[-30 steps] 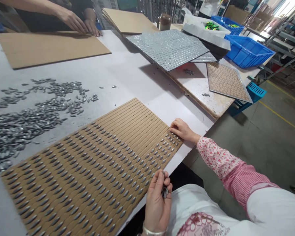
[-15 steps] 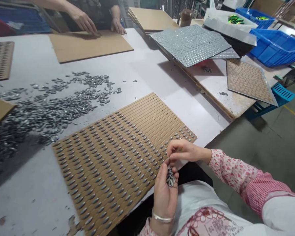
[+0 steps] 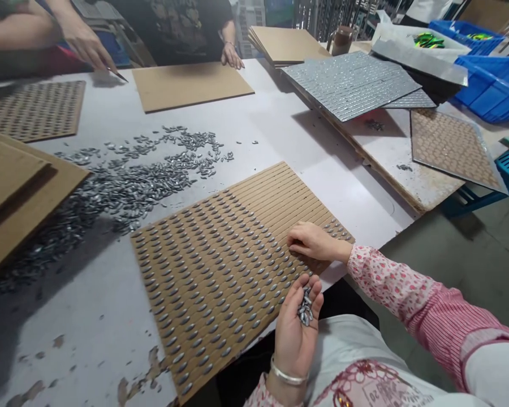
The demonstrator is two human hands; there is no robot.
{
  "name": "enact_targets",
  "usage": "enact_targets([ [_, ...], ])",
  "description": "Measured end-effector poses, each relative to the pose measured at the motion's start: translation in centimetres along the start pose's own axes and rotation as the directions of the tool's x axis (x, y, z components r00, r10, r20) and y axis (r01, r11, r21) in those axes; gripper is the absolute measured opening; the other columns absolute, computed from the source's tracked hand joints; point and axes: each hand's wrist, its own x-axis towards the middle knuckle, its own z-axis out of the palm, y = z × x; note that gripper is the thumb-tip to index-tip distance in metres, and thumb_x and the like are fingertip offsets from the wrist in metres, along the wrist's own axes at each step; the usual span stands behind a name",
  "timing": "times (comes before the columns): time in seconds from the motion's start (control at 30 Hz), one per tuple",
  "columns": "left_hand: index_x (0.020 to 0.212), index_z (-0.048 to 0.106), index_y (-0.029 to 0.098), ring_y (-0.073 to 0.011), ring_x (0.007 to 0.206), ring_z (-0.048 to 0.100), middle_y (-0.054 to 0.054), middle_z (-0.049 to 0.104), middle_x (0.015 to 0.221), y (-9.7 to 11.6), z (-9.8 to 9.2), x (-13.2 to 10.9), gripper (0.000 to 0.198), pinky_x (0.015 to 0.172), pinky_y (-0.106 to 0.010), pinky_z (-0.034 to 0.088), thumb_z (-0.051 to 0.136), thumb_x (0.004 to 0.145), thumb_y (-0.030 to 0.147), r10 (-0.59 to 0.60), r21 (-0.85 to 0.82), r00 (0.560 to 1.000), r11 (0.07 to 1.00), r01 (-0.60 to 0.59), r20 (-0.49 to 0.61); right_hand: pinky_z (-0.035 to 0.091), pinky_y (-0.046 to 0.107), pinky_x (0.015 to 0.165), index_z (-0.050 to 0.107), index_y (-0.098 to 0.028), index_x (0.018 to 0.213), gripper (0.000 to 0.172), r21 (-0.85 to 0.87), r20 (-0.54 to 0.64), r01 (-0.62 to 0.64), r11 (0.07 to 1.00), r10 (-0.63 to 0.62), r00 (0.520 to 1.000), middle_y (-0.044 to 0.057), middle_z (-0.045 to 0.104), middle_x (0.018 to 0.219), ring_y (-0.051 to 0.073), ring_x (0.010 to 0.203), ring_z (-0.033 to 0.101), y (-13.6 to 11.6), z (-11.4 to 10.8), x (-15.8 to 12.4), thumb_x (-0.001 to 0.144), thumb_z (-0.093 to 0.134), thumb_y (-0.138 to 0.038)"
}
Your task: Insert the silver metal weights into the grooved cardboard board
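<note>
My left hand (image 3: 294,328) is cupped palm up at the board's near edge, curled around a small heap of silver-grey pointed oval pieces (image 3: 306,308). Over the right part of the grooved brown board (image 3: 280,195) is my right hand (image 3: 309,242), fingers pinched together and pointing down. Whatever its fingertips hold is hidden. Matching oval pieces sit in rows along the grooves on the left and near side of the board. A bare grooved patch shows at its far right.
A large loose pile of oval pieces (image 3: 131,186) spreads across the white table. Brown boards (image 3: 21,181) jut in at left. Across the table, a person's hand (image 3: 231,55) rests by a plain board (image 3: 195,85). Silver sheets (image 3: 352,82) and a blue bin (image 3: 492,85) stand at right.
My right hand has moved from my left fingertips out onto the board. The co-worker's other hand has left the plain board and moved left. The camera view has shifted left.
</note>
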Motion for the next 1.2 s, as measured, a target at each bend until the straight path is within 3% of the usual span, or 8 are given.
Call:
enact_targets([
  [0.27,0.102,0.064,0.012,-0.0215,0.100,0.062,-0.014,0.066,0.108,0.5,0.0,0.2,0.024,0.082,-0.032,0.053,0.049,0.084,0.014,0.001,-0.102,0.999,0.995,0.004,0.045,0.037,0.028,0.075,0.059,-0.014,0.079,0.014,0.040,-0.079,0.002,0.999,0.001,0.997,0.005,0.055,0.082,0.015,0.081,0.045,-0.6,-0.4,-0.4,0.085,0.054,-0.025],
  [0.47,0.101,0.067,0.017,-0.0198,0.109,0.056,-0.009,0.063,0.115,0.9,0.8,0.3,0.026,0.090,-0.034,0.048,0.046,0.086,0.019,0.100,-0.145,0.993,0.985,-0.090,0.065,0.035,0.029,0.079,0.064,-0.019,0.093,0.020,0.166,0.152,0.222,0.961,-0.247,0.957,0.004,0.054,0.085,0.015,0.084,0.045,-3.4,-2.0,-2.5,0.084,0.057,-0.036],
  [0.67,0.100,0.067,0.017,-0.0194,0.106,0.056,-0.008,0.064,0.110,0.4,0.6,0.2,0.022,0.086,-0.031,0.049,0.055,0.082,0.020,0.161,-0.036,0.981,0.987,-0.158,0.106,0.038,0.030,0.078,0.061,-0.015,0.086,0.016,0.203,0.076,0.172,0.964,-0.190,0.979,0.005,0.055,0.081,0.015,0.080,0.046,-4.2,-1.8,-3.4,0.088,0.050,-0.027],
  [0.83,0.085,0.065,0.016,-0.0079,0.060,0.055,-0.001,0.061,0.072,0.0,0.0,0.2,0.015,0.052,-0.018,0.047,0.067,0.074,0.025,0.159,0.091,0.984,0.982,-0.167,0.083,0.039,0.030,0.079,0.057,-0.015,0.082,0.015,0.280,-0.008,0.172,0.944,-0.177,0.984,0.005,0.057,0.081,0.014,0.081,0.047,-4.4,-1.9,-4.3,0.087,0.051,-0.028],
  [0.93,0.081,0.063,0.015,-0.0046,0.051,0.048,0.002,0.054,0.064,-0.1,0.1,0.4,0.015,0.044,-0.014,0.040,0.068,0.073,0.026,0.110,0.061,0.988,0.991,-0.117,0.110,0.040,0.029,0.079,0.055,-0.015,0.083,0.017,0.360,-0.045,0.149,0.921,-0.143,0.989,0.005,0.058,0.081,0.014,0.082,0.049,-4.6,-1.4,-4.8,0.089,0.049,-0.029],
  [1.07,0.093,0.064,0.014,-0.0112,0.072,0.061,-0.006,0.064,0.087,-0.2,0.5,0.4,0.017,0.062,-0.021,0.051,0.062,0.078,0.022,0.075,0.032,0.991,0.996,-0.079,0.107,0.043,0.024,0.070,0.051,-0.015,0.090,0.019,0.477,-0.025,-0.009,0.879,0.023,0.999,0.003,0.060,0.082,0.011,0.074,0.054,-3.3,-0.9,-4.6,0.093,0.041,-0.031],
  [1.13,0.103,0.062,0.013,-0.0175,0.091,0.062,-0.012,0.064,0.104,-0.1,0.5,0.3,0.024,0.075,-0.027,0.053,0.059,0.079,0.017,0.043,0.049,0.995,0.998,-0.048,0.090,0.042,0.023,0.066,0.051,-0.015,0.092,0.018,0.430,-0.061,-0.109,0.896,0.150,0.987,0.003,0.060,0.081,0.010,0.071,0.054,-2.0,-1.1,-4.0,0.093,0.039,-0.029],
  [1.2,0.104,0.061,0.012,-0.0171,0.089,0.063,-0.014,0.065,0.103,0.0,0.4,0.1,0.025,0.072,-0.025,0.053,0.058,0.079,0.013,0.008,0.084,0.998,0.996,-0.014,0.066,0.042,0.025,0.073,0.054,-0.015,0.090,0.016,0.295,-0.117,-0.119,0.948,0.159,0.980,0.004,0.060,0.084,0.012,0.078,0.054,-0.7,-1.5,-3.2,0.092,0.042,-0.026],
])
